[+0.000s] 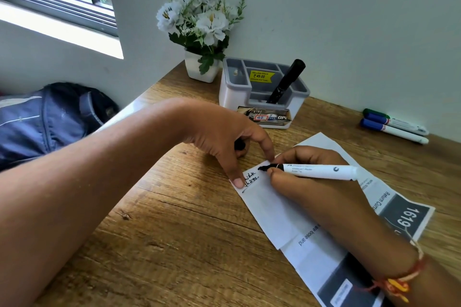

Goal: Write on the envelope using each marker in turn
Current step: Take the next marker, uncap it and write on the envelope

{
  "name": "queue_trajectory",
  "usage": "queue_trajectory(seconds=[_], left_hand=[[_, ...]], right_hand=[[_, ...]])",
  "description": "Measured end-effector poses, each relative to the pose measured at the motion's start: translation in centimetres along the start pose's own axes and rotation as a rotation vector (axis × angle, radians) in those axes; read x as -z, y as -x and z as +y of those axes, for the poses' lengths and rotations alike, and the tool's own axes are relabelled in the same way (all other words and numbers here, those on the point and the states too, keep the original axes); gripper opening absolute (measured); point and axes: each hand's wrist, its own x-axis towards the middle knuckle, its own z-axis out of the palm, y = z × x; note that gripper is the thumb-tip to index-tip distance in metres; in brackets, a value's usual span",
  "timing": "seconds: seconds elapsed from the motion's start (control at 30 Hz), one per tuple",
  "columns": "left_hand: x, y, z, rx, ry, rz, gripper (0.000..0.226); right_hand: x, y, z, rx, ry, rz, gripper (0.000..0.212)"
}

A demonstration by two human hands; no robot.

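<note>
A white envelope (272,209) lies slanted on the wooden desk (174,232), with black handwriting near its far left corner. My right hand (306,182) grips a white marker with a black tip (321,171), tip touching the envelope just right of the writing. My left hand (224,139) pins the envelope's far corner with thumb and forefinger, and the other fingers curl around a black cap (240,144). Three more capped markers (394,126), two blue and one green, lie at the right by the wall.
A grey and white desk organiser (262,93) with a black marker (287,81) stands at the back. A white pot of white flowers (202,32) sits left of it. A dark backpack (50,117) lies off the desk's left edge. Walls close the back.
</note>
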Motion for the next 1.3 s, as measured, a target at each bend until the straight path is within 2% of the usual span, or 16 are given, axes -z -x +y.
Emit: queue_trajectory(seconds=[0.23,0.37,0.67,1.3], left_hand=[[0.02,-0.05,0.03,0.014,-0.002,0.006,0.068],[0.07,-0.11,0.03,0.018,-0.031,0.007,0.069],[0.07,-0.11,0.05,0.022,-0.029,0.011,0.068],[0.08,-0.20,-0.04,0.021,-0.020,0.004,0.069]], right_hand=[[0.18,-0.04,0.11,-0.006,0.013,0.011,0.004],[0.15,-0.04,-0.10,-0.029,-0.075,0.020,0.004],[0.17,-0.07,-0.05,-0.029,-0.012,0.022,0.003],[0.21,0.02,-0.32,-0.066,-0.049,0.050,0.002]])
